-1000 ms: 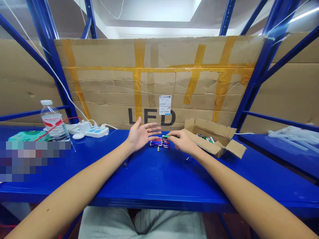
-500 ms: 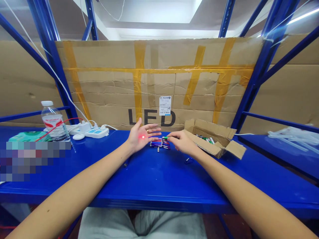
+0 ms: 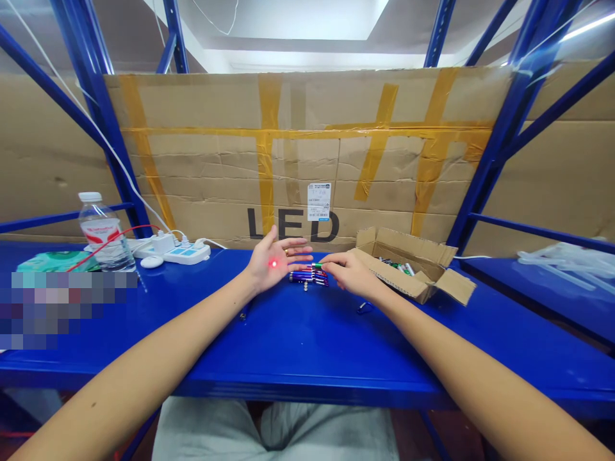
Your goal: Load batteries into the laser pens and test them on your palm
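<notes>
My left hand [image 3: 273, 261] is open, palm turned up and fingers stretched to the right, with a bright red light dot on the palm. Between the thumb and fingers of my right hand [image 3: 350, 272] is a small green laser pointer [image 3: 317, 265], aimed left toward that palm. Beneath and between the hands lies a row of blue, purple and red laser pointers [image 3: 307, 276] on the table. A few small silver button cells [image 3: 305, 287] sit just in front of the row. My right fingers hide part of the green pointer.
An open cardboard box [image 3: 408, 266] with several pointers inside stands at right. A carabiner clip [image 3: 364, 308] lies near my right wrist, and a small dark item [image 3: 243, 315] by my left forearm. At left are a water bottle [image 3: 103, 234] and a power strip [image 3: 187, 252].
The red dot has shifted very slightly left on my palm. Both hands stay almost in place, and the view has tilted a little.
</notes>
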The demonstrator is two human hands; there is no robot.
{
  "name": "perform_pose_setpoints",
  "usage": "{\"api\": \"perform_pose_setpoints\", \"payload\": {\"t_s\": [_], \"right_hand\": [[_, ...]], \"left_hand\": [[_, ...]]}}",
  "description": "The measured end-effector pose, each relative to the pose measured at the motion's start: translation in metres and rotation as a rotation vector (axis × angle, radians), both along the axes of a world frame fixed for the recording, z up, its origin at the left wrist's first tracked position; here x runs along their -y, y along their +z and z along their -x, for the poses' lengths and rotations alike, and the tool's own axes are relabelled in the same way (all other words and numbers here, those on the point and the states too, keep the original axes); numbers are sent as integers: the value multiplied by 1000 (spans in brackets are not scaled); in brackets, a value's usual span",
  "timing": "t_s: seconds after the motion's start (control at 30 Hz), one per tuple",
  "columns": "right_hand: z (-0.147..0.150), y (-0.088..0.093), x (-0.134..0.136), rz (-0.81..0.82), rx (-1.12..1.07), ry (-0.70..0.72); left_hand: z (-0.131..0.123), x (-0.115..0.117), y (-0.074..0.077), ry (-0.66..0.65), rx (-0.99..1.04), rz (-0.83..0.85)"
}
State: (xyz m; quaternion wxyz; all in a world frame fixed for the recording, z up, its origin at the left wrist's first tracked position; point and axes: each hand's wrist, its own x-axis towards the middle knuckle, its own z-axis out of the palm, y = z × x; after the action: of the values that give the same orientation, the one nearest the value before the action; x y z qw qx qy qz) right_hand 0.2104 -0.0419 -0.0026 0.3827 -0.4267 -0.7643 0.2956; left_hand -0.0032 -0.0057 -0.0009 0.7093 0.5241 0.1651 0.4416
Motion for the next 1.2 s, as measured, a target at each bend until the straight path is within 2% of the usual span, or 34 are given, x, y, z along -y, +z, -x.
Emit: {"api": "perform_pose_setpoints", "payload": {"t_s": [0.1,0.23,0.3,0.4,0.5,0.57,0.67,0.87,1.07,1.2], "right_hand": [[1,1,1,176,-115,28],[4,2,4,449,-300,112],[6,1,5,511,-360,146],[7,0,5,540,-412,192],[5,-2,1,465,-394,220],[1,-5,-3,359,-296,193],[-4,-10,-10,200,-122,124],[-7,-15,-13,-22,24,-19],[-7,-16,-15,-101,87,-107],[-9,-15,-20,-104,28,-94]], "left_hand": [[-4,2,-2,43,-84,-96],[-15,9,-11,176,-358,-419],[-21,13,-15,196,-472,-542],[-26,17,-18,274,-526,-623],[-25,19,-16,410,-572,-715],[-22,19,-13,470,-618,-766],[-19,18,-10,510,-666,-806],[-18,14,-11,535,-800,-905],[-13,13,-7,516,-1030,-1029],[-10,9,-8,551,-1093,-1074]]}}
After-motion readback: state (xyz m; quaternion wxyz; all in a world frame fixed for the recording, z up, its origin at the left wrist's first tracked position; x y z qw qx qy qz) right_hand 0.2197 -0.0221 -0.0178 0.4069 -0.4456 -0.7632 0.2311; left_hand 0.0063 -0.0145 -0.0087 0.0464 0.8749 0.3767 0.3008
